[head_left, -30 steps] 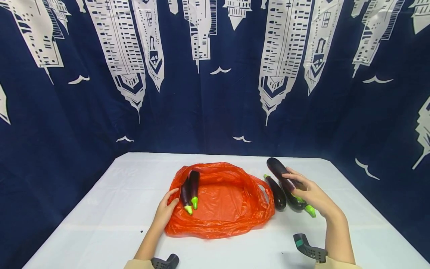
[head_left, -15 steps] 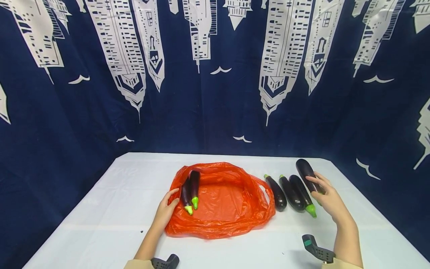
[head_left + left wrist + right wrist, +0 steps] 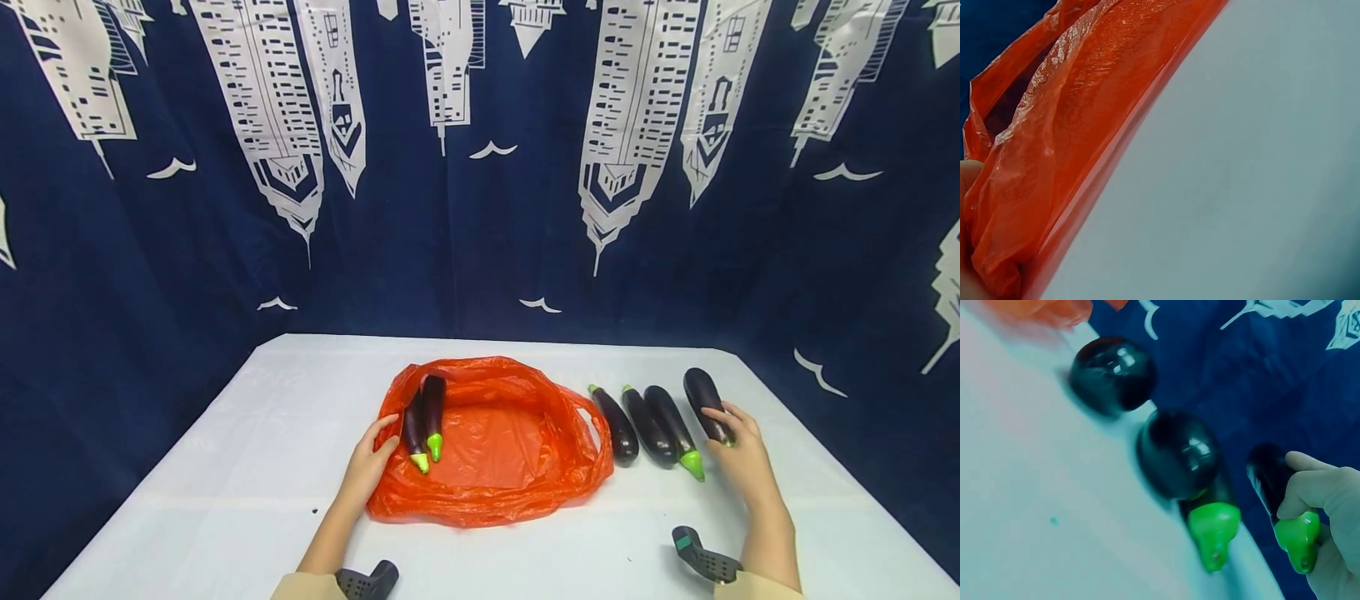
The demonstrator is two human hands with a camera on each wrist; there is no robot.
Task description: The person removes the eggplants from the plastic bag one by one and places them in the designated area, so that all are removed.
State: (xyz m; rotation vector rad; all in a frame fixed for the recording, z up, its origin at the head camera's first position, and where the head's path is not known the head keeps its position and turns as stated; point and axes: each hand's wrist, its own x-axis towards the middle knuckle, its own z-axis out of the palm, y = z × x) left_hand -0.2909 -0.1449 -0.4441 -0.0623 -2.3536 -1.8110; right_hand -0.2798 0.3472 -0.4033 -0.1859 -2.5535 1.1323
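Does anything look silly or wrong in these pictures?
Yes! The buildings printed on the blue cloth behind the white table are upside down, pointy tops aiming downward. There's also a dark speck on the table, left of the red bag.

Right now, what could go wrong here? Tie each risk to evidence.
The held eggplant looks smooth and glossy, so it might slip from the right hand. It could also knock the neighbouring eggplant and set that rolling. The bag looks thin, and the left hand is at its edge: a tug might tear it or shift the two eggplants inside.
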